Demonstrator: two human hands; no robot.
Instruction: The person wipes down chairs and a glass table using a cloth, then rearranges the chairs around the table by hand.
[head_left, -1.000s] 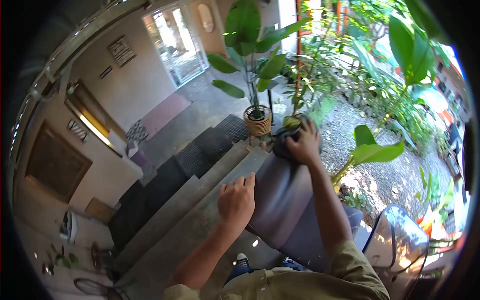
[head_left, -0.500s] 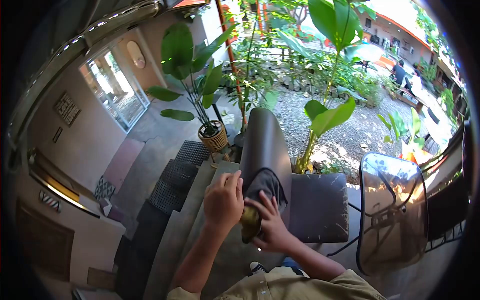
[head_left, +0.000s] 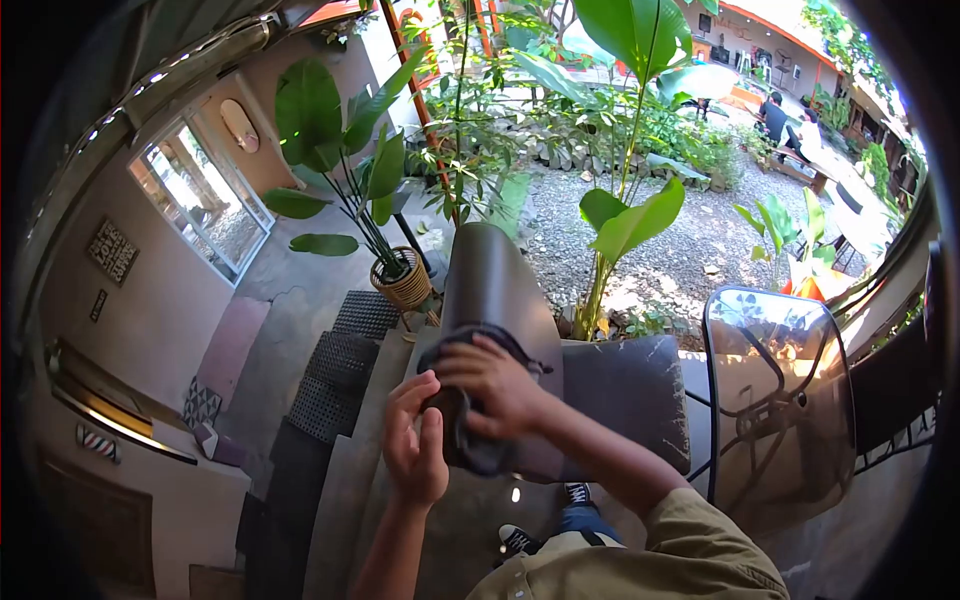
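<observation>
My right hand (head_left: 490,385) is bent over a dark cloth (head_left: 490,455), its fingers closed on the fabric. The cloth is bunched around a dark brown, rounded object (head_left: 449,408) whose kind I cannot make out. My left hand (head_left: 415,445) is beside that object's left end, thumb and fingers apart and slightly curved; whether it touches the object is unclear. Both hands are in front of a long dark padded cushion (head_left: 505,285), over its near end. A thin dark cord or strap shows by the cloth's right edge.
A worn dark padded seat (head_left: 620,395) adjoins the cushion on the right. Farther right stands a glossy-topped table (head_left: 780,410). Concrete steps with dark mats (head_left: 335,370) and a potted plant (head_left: 403,280) are on the left. Two people sit in the far right background.
My right hand has moved up and left over the cloth. The left hand has turned, with its palm side now facing the object. The view has shifted slightly right.
</observation>
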